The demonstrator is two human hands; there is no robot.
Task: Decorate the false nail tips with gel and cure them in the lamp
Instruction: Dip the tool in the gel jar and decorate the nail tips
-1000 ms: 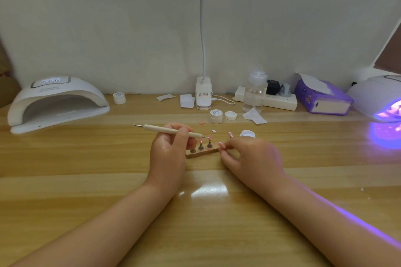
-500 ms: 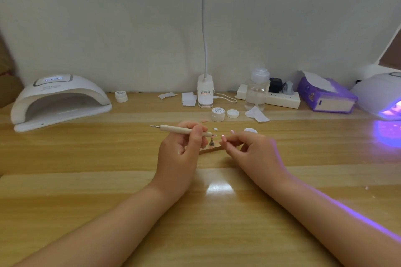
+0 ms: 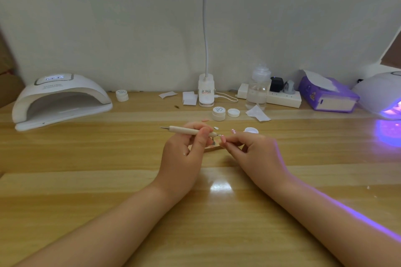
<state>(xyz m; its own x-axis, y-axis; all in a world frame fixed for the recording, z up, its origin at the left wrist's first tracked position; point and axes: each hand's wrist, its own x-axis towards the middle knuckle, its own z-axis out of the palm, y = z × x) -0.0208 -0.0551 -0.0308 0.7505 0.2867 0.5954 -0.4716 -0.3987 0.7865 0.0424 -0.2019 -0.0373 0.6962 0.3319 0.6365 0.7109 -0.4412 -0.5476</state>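
The left hand (image 3: 184,154) hides most of the nail stand (image 3: 213,148); its grip clasps one dotting pen (image 3: 191,130). The right hand (image 3: 253,149) pinches a tiny nail tip (image 3: 221,136), barely visible; two curing lamps (image 3: 60,98), the right one cut off.

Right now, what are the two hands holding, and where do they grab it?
The left hand grips a dotting pen near its right end, by the working tip. The right hand pinches something small at its fingertips, probably a nail tip, but too small to tell.

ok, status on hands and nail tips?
Left hand grips dotting tool. Right hand pinches nail tip. Nothing between the hands.
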